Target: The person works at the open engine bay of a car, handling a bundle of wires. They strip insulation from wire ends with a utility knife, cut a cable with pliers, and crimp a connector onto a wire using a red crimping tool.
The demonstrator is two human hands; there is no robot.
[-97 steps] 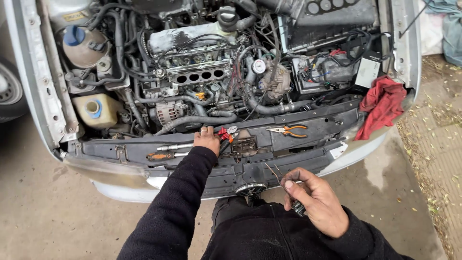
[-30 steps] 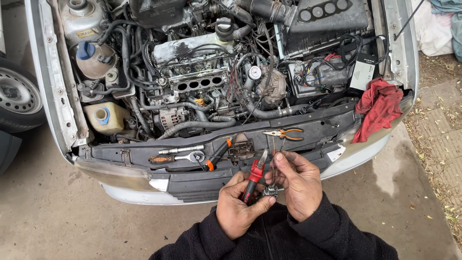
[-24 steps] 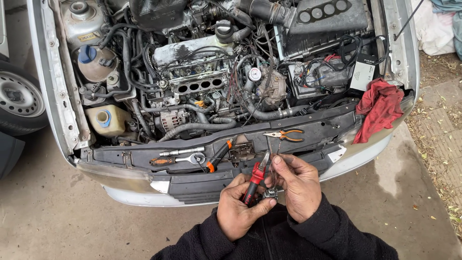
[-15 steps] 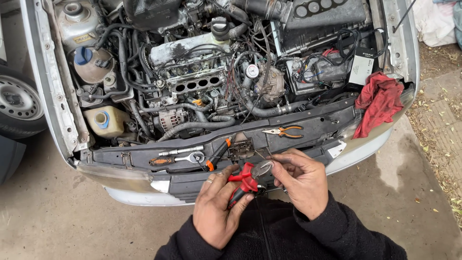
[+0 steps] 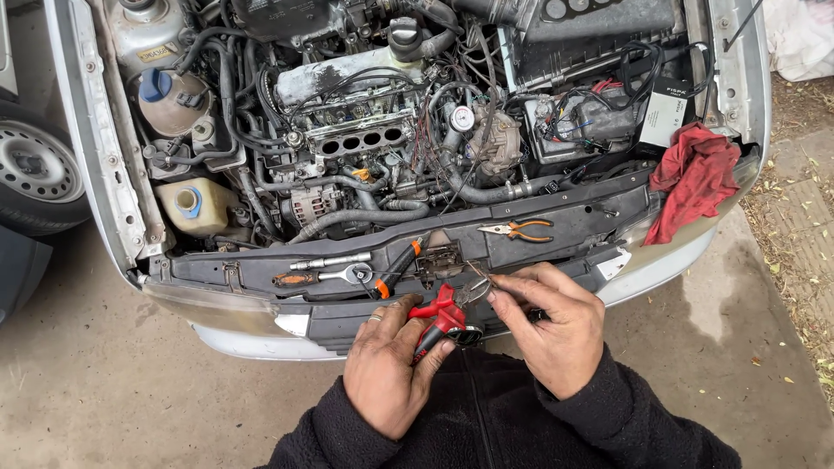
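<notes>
Left hand: fingers curled round the red handles of a pair of pliers, gripping them.
Right hand: thumb and forefinger pinched on a small thin piece right at the plier tips; what it is cannot be told.
Pliers: held just in front of the car's front panel, tips toward the right hand.
On the panel: orange-handled pliers, a ratchet wrench, a screwdriver with orange and black grip.
Red rag: draped over the panel's right end.
Behind: open engine bay.
</notes>
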